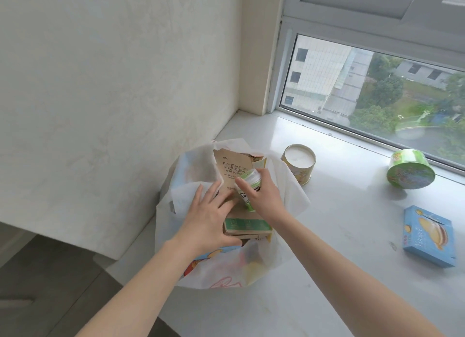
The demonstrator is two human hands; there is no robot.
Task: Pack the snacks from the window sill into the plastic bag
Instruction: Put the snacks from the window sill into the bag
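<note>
A white plastic bag (226,268) with cartoon prints stands open at the left end of the window sill (339,261). Inside it are a brown cardboard box (230,168) and a green-edged box (247,224). My right hand (263,195) grips a small green-and-white bottle (247,185) over the bag's mouth. My left hand (211,218) lies flat with straight fingers on the brown box and the bag's edge. On the sill stand a yellow tin with a white top (299,164), a green round tub (410,169) and a blue biscuit box (429,236).
A pale wall (113,85) rises directly left of the bag. The window frame and glass (377,90) run along the sill's far side. The sill's left edge drops to a dark floor (50,286).
</note>
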